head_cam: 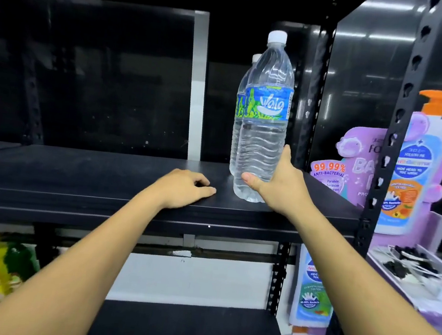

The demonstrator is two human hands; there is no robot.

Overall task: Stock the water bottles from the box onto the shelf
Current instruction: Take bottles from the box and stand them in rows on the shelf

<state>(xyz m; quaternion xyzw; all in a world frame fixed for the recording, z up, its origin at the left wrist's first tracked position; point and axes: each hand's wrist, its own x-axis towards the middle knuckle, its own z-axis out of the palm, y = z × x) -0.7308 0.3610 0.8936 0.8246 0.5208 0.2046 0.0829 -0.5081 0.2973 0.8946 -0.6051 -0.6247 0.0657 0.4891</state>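
Note:
A clear water bottle (265, 122) with a white cap and a blue-green label stands upright on the black shelf (103, 178), near its right end. My right hand (278, 183) grips its lower part, thumb across the front. A second bottle (239, 114) of the same kind stands right behind it, mostly hidden. My left hand (184, 188) rests on the shelf board to the left of the bottles, fingers loosely curled, holding nothing. The box is out of view.
A black perforated upright (392, 148) bounds the shelf on the right. Beyond it stands a purple display with a pump soap bottle (418, 162). A lower shelf (182, 328) lies below, with a yellow-green pack (5, 264) at the left.

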